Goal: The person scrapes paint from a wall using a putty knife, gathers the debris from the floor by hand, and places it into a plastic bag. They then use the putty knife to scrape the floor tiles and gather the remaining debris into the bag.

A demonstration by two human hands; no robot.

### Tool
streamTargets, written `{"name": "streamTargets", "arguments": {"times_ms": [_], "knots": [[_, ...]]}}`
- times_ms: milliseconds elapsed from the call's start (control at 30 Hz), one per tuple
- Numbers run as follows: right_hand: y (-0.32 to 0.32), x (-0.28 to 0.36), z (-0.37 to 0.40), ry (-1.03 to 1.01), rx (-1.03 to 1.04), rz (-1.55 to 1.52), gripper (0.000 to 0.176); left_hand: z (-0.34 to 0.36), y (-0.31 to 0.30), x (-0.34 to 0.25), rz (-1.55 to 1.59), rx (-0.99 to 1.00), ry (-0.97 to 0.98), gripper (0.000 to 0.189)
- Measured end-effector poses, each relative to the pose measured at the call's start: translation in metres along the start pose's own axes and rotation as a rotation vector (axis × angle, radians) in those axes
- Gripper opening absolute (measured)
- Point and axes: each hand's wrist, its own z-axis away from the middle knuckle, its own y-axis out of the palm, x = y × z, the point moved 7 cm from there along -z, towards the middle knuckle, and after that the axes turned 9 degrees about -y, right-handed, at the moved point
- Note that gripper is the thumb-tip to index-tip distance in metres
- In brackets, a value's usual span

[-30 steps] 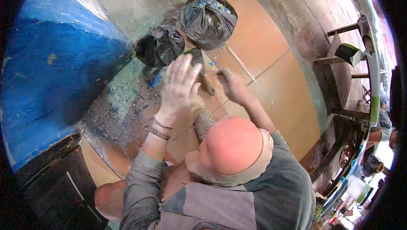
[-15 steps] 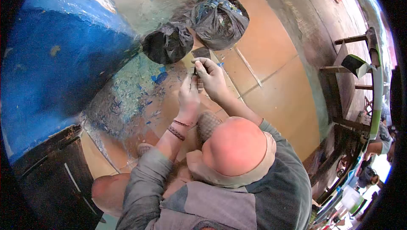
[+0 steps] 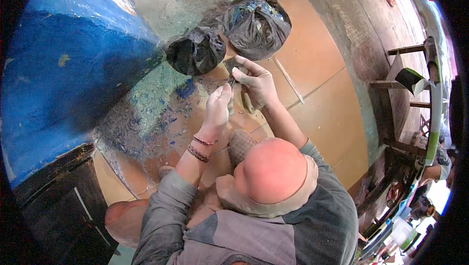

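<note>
My left hand (image 3: 217, 109) is closed around the lower end of what looks like a scraper (image 3: 230, 64), its dark, squarish flat blade pointing away from me. My right hand (image 3: 261, 87) pinches the same tool near the blade, thumb and forefinger pressed together. Fingers cover most of the handle. Just beyond the blade, a small black plastic bag (image 3: 195, 52) slumps on the floor. Beside it stands a larger black bag (image 3: 256, 28) with blue and pale scraps showing at its top.
Blue flakes and grey dust litter the floor (image 3: 163, 104) left of my hands. A blue painted surface (image 3: 73, 70) rises at the left, above a dark panel (image 3: 68, 201). My bent knee (image 3: 271, 172) is close below my hands. Wooden furniture (image 3: 405, 84) stands at the right.
My right hand has moved slightly right and turned, its fingers now against the blade. The hands are a little farther apart, and the blade sits more to the left.
</note>
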Motion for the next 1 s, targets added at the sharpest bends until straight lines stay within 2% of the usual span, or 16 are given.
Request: {"name": "streamTargets", "arguments": {"times_ms": [67,133,200,267,300,333,400,433,533,600,667,700,767,867,933,1000], "knots": [[-0.013,-0.002,-0.004,-0.019,-0.04,0.035,0.032,-0.005,-0.005,0.002,-0.046,0.059,-0.022,0.034],[-0.015,0.016,-0.003,-0.124,0.059,0.244,0.027,-0.011,-0.012,-0.002,-0.37,-0.021,0.115,0.037],[-0.018,0.025,0.002,-0.076,0.091,0.325,0.033,-0.005,-0.011,-0.012,-0.503,-0.073,0.212,0.037],[-0.007,0.059,0.01,-0.542,0.167,0.836,0.038,0.004,-0.008,-0.028,-0.637,-0.122,0.314,0.037],[0.015,0.082,0.024,-0.717,0.281,0.984,0.035,0.008,-0.002,-0.035,-0.765,-0.039,0.314,0.035],[0.016,0.075,0.026,-0.717,0.28,0.983,0.035,0.012,0.002,-0.037,-0.892,0.045,0.314,0.034],[0.039,0.049,0.035,-0.761,0.63,0.999,0.031,0.012,-0.007,-0.038,-0.817,0.088,0.222,0.035],[0.045,0.048,0.039,-0.846,0.651,1.028,0.025,0.012,-0.011,-0.035,-0.739,0.129,0.13,0.035],[0.05,0.042,0.037,-0.799,0.715,1.203,0.025,0.005,-0.029,-0.034,-0.739,0.089,0.131,0.037],[0.055,0.037,0.032,-0.841,0.664,1.252,0.024,0.008,-0.028,-0.036,-0.685,0.036,0.169,0.036],[0.059,0.041,0.025,-0.902,0.46,1.329,0.02,0.008,-0.022,-0.037,-0.627,-0.021,0.206,0.036],[0.068,0.038,0.025,-0.902,0.466,1.328,0.02,0.012,-0.019,-0.047,-0.544,-0.134,0.359,0.035],[0.072,0.042,0.022,-0.775,0.268,1.066,0.018,0.017,-0.019,-0.06,-0.437,-0.28,0.571,0.031],[0.077,0.035,0.026,-0.857,0.101,0.776,0.016,0.021,-0.02,-0.065,-0.241,-0.321,0.571,0.03],[0.083,0.029,0.03,-0.86,0.125,0.715,0.019,0.011,-0.026,-0.06,-0.234,-0.319,0.539,0.032],[0.084,0.014,0.028,-0.656,0.15,0.627,0.024,0.003,-0.03,-0.054,0.131,-0.226,0.482,0.041]]}}
